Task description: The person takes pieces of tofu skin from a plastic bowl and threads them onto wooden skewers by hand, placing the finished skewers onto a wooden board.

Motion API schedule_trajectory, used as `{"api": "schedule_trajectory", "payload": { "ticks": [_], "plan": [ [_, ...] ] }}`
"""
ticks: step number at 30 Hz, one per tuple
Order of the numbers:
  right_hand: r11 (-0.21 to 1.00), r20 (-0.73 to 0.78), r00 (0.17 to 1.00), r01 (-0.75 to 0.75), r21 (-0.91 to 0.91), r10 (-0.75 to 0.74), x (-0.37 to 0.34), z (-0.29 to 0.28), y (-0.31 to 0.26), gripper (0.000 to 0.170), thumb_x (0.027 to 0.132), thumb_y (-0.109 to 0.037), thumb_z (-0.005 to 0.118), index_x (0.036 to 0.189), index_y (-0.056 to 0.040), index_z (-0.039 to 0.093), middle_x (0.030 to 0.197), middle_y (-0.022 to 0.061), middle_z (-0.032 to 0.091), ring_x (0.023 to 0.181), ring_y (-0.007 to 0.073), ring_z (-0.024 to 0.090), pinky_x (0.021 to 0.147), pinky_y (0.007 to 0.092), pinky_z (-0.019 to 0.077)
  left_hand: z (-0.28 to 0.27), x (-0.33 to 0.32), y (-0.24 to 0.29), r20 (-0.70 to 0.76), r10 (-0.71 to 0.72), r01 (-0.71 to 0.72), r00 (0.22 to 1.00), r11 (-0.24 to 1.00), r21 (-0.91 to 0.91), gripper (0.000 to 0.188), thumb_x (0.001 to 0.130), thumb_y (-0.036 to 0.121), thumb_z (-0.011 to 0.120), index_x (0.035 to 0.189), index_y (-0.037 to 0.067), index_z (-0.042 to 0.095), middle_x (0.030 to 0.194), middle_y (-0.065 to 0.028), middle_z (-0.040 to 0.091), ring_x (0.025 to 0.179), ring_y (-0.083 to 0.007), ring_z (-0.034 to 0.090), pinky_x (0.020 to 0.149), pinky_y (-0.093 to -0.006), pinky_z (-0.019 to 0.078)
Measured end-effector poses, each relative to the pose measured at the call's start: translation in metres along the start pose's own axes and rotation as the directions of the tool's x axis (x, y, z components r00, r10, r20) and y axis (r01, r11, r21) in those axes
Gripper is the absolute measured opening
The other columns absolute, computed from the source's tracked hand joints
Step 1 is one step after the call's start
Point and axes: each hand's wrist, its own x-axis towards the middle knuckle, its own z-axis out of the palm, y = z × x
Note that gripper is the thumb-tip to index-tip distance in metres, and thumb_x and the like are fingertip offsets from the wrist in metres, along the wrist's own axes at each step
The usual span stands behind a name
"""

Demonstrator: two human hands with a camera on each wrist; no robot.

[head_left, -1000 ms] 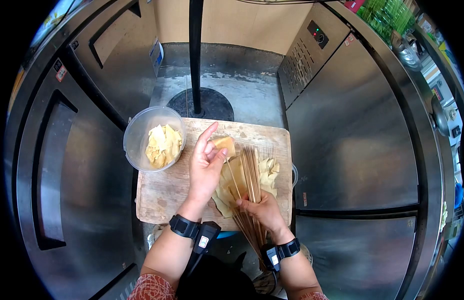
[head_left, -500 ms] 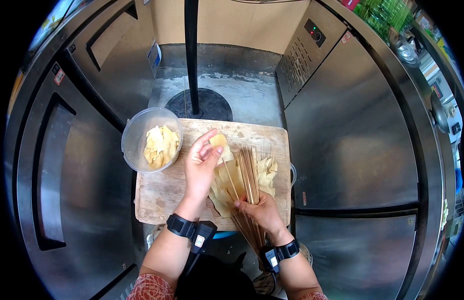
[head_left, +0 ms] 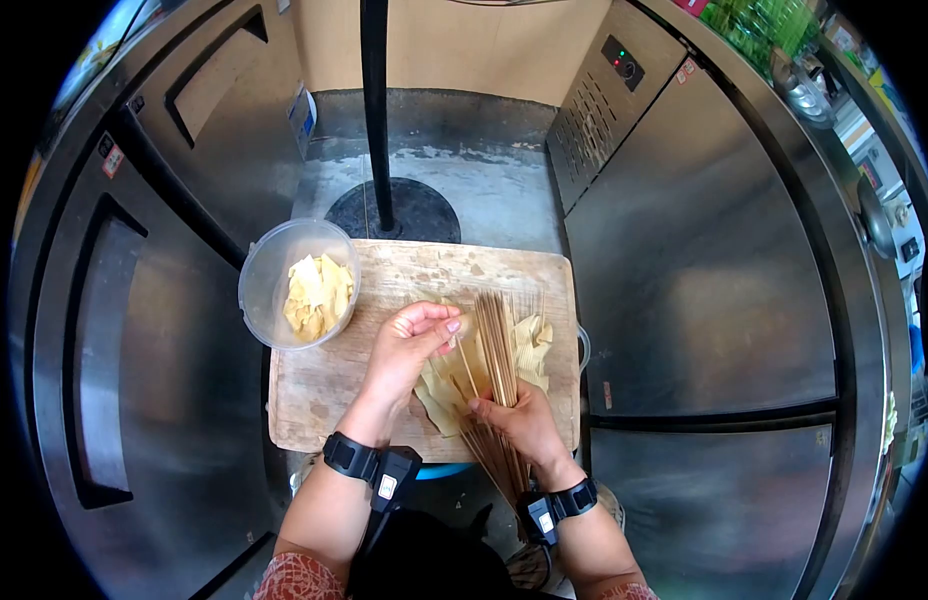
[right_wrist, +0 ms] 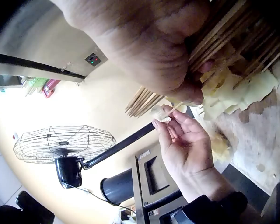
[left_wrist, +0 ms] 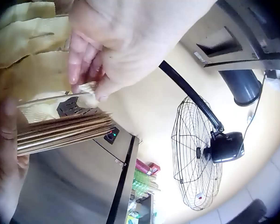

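With thumb and fingertips, my left hand (head_left: pixel 396 350) pinches a small folded piece of tofu skin (left_wrist: pixel 87 96) at the tip of a single wooden skewer (head_left: pixel 467 368). My right hand (head_left: pixel 527 422) grips a thick bundle of wooden skewers (head_left: pixel 498 345), tips pointing away from me, and holds the single skewer between thumb and finger beside it. Under both hands, flat pale yellow tofu skin sheets (head_left: pixel 440 402), some ridged, lie on a wooden cutting board (head_left: pixel 324 395). In the right wrist view, the folded piece (right_wrist: pixel 159 113) shows between the left fingertips.
A clear plastic tub (head_left: pixel 259 290) holding tofu skin pieces (head_left: pixel 319 290) stands at the board's left edge. Steel cabinets (head_left: pixel 704 270) flank both sides. Behind the board rises a black pole (head_left: pixel 376 130) on a round base (head_left: pixel 424 210); the left wrist view shows a fan (left_wrist: pixel 196 154).
My left hand has come down and nearer to me, and the tofu skin piece, spread out earlier, is now bunched at the skewer tip. My right hand keeps its hold on the skewers.
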Motion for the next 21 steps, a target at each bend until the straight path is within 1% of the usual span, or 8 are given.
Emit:
{"api": "schedule_trajectory", "payload": {
  "ticks": [2,5,8,11,12,17,20,21],
  "plan": [
    [1.0,0.002,1.0,0.004,-0.013,-0.003,0.001,0.0,0.0,0.012,0.08,-0.008,0.07,0.083,-0.0034,0.059,0.07,-0.0017,0.059,0.061,0.0044,0.052,0.055,0.0178,0.0416,0.002,-0.002,0.004,-0.007,0.003,-0.003,1.0,1.0,-0.011,0.015,0.086,0.007,0.06,0.101,0.004,0.06,0.094,-0.004,0.065,0.083,-0.0072,0.058,0.073,-0.0222,0.047],
    [1.0,0.007,1.0,0.005,-0.031,-0.005,0.003,-0.001,0.005,0.011,0.08,-0.008,0.069,0.083,-0.0038,0.059,0.07,-0.002,0.059,0.06,0.0042,0.052,0.054,0.0178,0.0411,0.003,0.009,-0.002,-0.099,0.153,-0.167,0.983,0.974,-0.15,0.018,0.088,0.006,0.057,0.106,0.006,0.057,0.105,-0.0085,0.064,0.088,-0.0094,0.06,0.075,-0.0242,0.0482],
    [1.0,0.013,1.0,-0.011,-0.015,0.011,0.003,0.0,0.003,0.011,0.08,-0.008,0.069,0.083,-0.004,0.059,0.07,-0.0024,0.058,0.059,0.0037,0.05,0.052,0.0174,0.0398,0.003,0.011,0.002,-0.098,0.229,-0.243,0.969,0.956,-0.165,0.022,0.089,0.002,0.052,0.111,0.004,0.054,0.108,-0.0121,0.063,0.091,-0.0115,0.061,0.079,-0.0249,0.0481],
    [0.999,0.018,0.999,-0.041,-0.002,0.041,0.005,-0.001,0.005,0.011,0.08,-0.009,0.069,0.082,-0.004,0.059,0.07,-0.0026,0.058,0.058,0.0032,0.049,0.051,0.0171,0.0385,0.004,0.011,0.0,-0.089,0.304,-0.305,0.948,0.952,0.0,0.025,0.088,-0.001,0.052,0.112,0.003,0.055,0.108,-0.0131,0.063,0.094,-0.014,0.061,0.08,-0.0231,0.0475],
    [0.999,0.016,0.999,-0.042,-0.008,0.042,0.005,-0.001,0.006,0.012,0.08,-0.009,0.069,0.082,-0.004,0.059,0.069,-0.0026,0.058,0.057,0.003,0.049,0.05,0.017,0.0381,0.005,0.01,-0.001,-0.071,0.382,-0.372,0.921,0.92,0.123,0.025,0.087,-0.003,0.052,0.111,0.003,0.056,0.106,-0.013,0.064,0.093,-0.0138,0.061,0.079,-0.0228,0.0477],
    [0.998,0.022,0.998,-0.054,-0.029,0.055,0.003,-0.002,0.0,0.012,0.08,-0.011,0.069,0.082,-0.0039,0.06,0.069,-0.0019,0.059,0.057,0.0032,0.049,0.05,0.0175,0.0386,0.011,0.004,0.006,0.098,0.651,-0.571,0.753,0.571,0.589,0.028,0.08,-0.01,0.052,0.101,0.004,0.064,0.099,-0.0089,0.067,0.084,-0.0166,0.065,0.072,-0.0257,0.0511],
    [0.999,0.021,0.999,-0.031,-0.015,0.031,0.003,-0.005,0.003,0.012,0.081,-0.01,0.069,0.085,-0.0026,0.06,0.071,0.0001,0.061,0.06,0.0055,0.053,0.054,0.0195,0.0422,0.011,-0.001,0.006,0.247,0.633,-0.595,0.734,0.423,0.683,0.033,0.079,-0.009,0.053,0.106,0.008,0.063,0.1,-0.0108,0.066,0.085,-0.0207,0.066,0.071,-0.0266,0.0517],
    [0.999,0.02,0.999,-0.049,0.003,0.049,0.003,-0.005,0.0,0.012,0.081,-0.01,0.067,0.087,-0.0016,0.06,0.072,0.0015,0.062,0.063,0.0075,0.056,0.057,0.0214,0.0452,0.014,-0.004,0.004,0.223,0.582,-0.563,0.782,0.506,0.653,0.033,0.079,-0.008,0.054,0.107,0.007,0.063,0.1,-0.0104,0.066,0.085,-0.0204,0.066,0.072,-0.0276,0.0519]
  ]
}}
